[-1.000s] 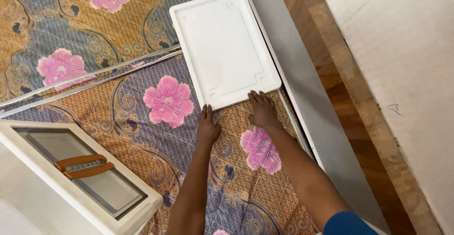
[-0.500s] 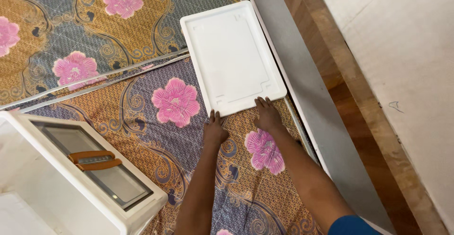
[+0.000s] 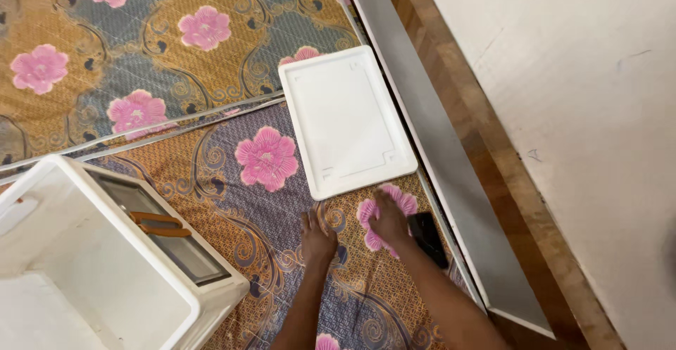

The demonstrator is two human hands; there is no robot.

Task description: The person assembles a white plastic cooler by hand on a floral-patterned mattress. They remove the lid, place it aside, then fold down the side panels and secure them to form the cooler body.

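A white foam lid (image 3: 345, 121) lies flat on a flower-patterned mattress (image 3: 232, 202), its right side close to the mattress edge. My left hand (image 3: 317, 236) rests palm down on the mattress a little below the lid, fingers apart, holding nothing. Just under the lid's near right corner my right hand (image 3: 387, 220) lies flat on a pink flower, also empty. Neither hand touches the lid. A black flat object (image 3: 427, 237) lies beside my right hand at the mattress edge.
A white foam box (image 3: 105, 279) stands open at the lower left, with a glass-fronted thing and an orange handle (image 3: 160, 225) inside. A second patterned mattress (image 3: 141, 47) lies farther off. A grey strip (image 3: 436, 146), wooden floor and a pale wall run along the right.
Both hands have drawn back from the lid's near edge onto the mattress. The view has shifted, so the lid sits farther off and more of the foam box shows.
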